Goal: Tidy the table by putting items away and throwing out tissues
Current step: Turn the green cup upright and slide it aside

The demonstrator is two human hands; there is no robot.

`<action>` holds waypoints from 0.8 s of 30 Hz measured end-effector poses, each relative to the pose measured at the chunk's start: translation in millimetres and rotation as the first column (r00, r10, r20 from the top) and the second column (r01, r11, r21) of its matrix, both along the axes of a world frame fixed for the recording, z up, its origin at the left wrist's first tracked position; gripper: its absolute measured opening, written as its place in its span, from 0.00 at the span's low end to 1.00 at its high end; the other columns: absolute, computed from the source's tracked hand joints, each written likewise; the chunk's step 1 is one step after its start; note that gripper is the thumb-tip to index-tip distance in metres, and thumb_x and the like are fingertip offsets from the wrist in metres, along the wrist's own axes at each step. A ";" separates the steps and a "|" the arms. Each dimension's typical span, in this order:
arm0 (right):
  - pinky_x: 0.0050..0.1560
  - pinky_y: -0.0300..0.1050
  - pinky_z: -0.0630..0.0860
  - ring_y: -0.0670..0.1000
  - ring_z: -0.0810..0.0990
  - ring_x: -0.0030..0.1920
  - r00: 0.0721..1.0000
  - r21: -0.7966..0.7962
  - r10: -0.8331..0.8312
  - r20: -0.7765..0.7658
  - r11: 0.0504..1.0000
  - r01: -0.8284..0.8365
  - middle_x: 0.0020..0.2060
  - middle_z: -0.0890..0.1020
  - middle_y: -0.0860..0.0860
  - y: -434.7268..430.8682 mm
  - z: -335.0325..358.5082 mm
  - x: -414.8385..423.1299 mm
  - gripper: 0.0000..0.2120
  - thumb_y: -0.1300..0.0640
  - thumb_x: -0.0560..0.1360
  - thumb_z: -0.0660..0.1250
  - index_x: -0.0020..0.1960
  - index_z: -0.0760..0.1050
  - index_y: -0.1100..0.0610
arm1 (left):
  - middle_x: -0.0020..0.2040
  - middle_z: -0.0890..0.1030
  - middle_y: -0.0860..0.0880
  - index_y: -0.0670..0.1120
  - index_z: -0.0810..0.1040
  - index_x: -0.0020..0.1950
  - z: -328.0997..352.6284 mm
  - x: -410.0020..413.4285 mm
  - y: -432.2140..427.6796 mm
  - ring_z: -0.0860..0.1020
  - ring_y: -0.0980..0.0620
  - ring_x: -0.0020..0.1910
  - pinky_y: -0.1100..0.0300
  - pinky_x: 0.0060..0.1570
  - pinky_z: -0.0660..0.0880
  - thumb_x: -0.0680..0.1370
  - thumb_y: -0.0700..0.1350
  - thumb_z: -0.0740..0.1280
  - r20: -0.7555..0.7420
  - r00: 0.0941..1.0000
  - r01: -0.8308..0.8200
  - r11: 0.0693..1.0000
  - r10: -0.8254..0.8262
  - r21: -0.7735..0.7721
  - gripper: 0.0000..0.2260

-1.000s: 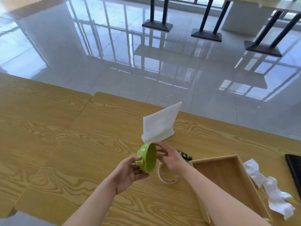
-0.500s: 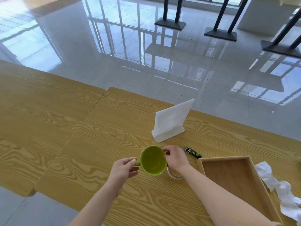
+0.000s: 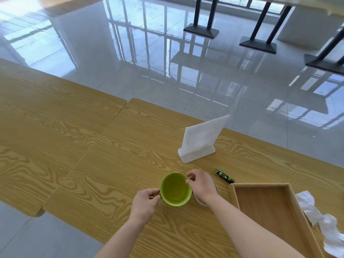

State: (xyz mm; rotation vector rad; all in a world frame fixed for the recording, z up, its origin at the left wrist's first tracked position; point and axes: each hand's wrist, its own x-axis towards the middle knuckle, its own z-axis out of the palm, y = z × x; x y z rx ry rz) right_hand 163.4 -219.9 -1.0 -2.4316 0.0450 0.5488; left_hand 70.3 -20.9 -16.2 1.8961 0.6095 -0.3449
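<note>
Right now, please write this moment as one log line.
green cup: upright, empty | left hand: pinches its handle | right hand: pinches its rim | crumpled tissue: on table, right of wooden tray

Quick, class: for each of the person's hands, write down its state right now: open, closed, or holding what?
Left hand: closed on the green cup, pinching its handle.
Right hand: closed on the same cup, pinching its rim.

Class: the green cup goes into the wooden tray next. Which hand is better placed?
Probably the right hand: it pinches the rim of the green cup on the side nearest the wooden tray. The left hand grips it from the far side.
</note>
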 end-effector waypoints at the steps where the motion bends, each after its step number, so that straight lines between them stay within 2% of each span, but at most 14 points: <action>1: 0.49 0.42 0.74 0.48 0.79 0.49 0.999 0.030 -0.035 -0.006 0.999 0.035 0.47 0.82 0.47 -1.8 -0.5 -1.2 0.11 0.55 0.76 0.70 0.59 0.80 0.53 | 0.48 0.85 0.52 0.48 0.84 0.58 -0.2 0.0 0.6 0.82 0.53 0.49 0.53 0.57 0.78 0.76 0.41 0.70 0.004 1.000 0.001 1.000 -0.001 0.003 0.11; 4: 0.50 0.44 0.76 0.48 0.80 0.48 0.995 0.064 -0.095 -0.042 0.993 0.098 0.47 0.82 0.47 -9.1 -1.7 -7.9 0.12 0.53 0.76 0.70 0.58 0.80 0.53 | 0.50 0.84 0.53 0.48 0.82 0.60 -0.9 -0.6 2.6 0.81 0.54 0.50 0.53 0.58 0.78 0.76 0.42 0.71 0.010 0.999 0.036 0.999 -0.036 0.023 0.13; 7: 0.51 0.47 0.80 0.48 0.84 0.44 0.990 0.087 -0.110 -0.090 0.989 0.118 0.46 0.84 0.48 -10.1 -4.5 -19.7 0.10 0.54 0.75 0.70 0.57 0.80 0.52 | 0.52 0.83 0.57 0.49 0.82 0.60 -0.2 -3.9 0.1 0.80 0.59 0.50 0.59 0.57 0.77 0.75 0.42 0.72 0.065 0.995 0.075 0.993 -0.081 0.091 0.14; 10: 0.52 0.53 0.81 0.51 0.84 0.45 0.983 0.138 -0.152 -0.102 0.977 0.165 0.45 0.84 0.49 -4.7 -6.0 -27.3 0.09 0.57 0.75 0.70 0.55 0.80 0.53 | 0.46 0.83 0.61 0.51 0.84 0.56 1.3 -6.3 -2.8 0.80 0.62 0.46 0.64 0.51 0.77 0.75 0.41 0.72 0.130 0.985 0.093 0.982 -0.115 0.167 0.11; 13: 0.53 0.54 0.81 0.51 0.83 0.49 0.971 0.230 -0.189 -0.148 0.948 0.220 0.47 0.84 0.50 5.7 -5.5 -31.0 0.12 0.61 0.75 0.70 0.58 0.81 0.54 | 0.41 0.83 0.63 0.52 0.85 0.51 0.2 -11.2 4.0 0.80 0.63 0.42 0.64 0.45 0.77 0.75 0.40 0.71 0.168 0.979 0.069 0.967 -0.113 0.245 0.09; 16: 0.53 0.52 0.82 0.49 0.83 0.49 0.964 0.333 -0.172 -0.202 0.914 0.232 0.47 0.85 0.49 24.0 -4.8 -33.7 0.14 0.64 0.75 0.70 0.60 0.81 0.55 | 0.47 0.84 0.57 0.48 0.84 0.56 -4.6 -19.1 21.2 0.80 0.60 0.47 0.65 0.49 0.77 0.75 0.41 0.71 0.184 0.981 0.004 0.956 -0.061 0.293 0.11; 19: 0.52 0.51 0.83 0.50 0.84 0.49 0.958 0.415 -0.155 -0.242 0.876 0.246 0.47 0.85 0.51 48.3 -6.0 -34.6 0.14 0.66 0.75 0.69 0.59 0.81 0.56 | 0.47 0.84 0.57 0.48 0.84 0.57 -8.3 -25.3 41.3 0.80 0.60 0.46 0.69 0.46 0.74 0.75 0.41 0.72 0.191 0.982 -0.063 0.951 0.004 0.303 0.11; 24: 0.49 0.48 0.84 0.50 0.84 0.49 0.953 0.461 -0.118 -0.280 0.854 0.241 0.48 0.84 0.52 88.6 -6.7 -31.9 0.17 0.70 0.74 0.69 0.59 0.80 0.56 | 0.49 0.85 0.53 0.46 0.83 0.58 -9.6 -29.8 71.9 0.80 0.57 0.48 0.67 0.48 0.73 0.75 0.41 0.72 0.185 0.979 -0.143 0.938 0.088 0.315 0.12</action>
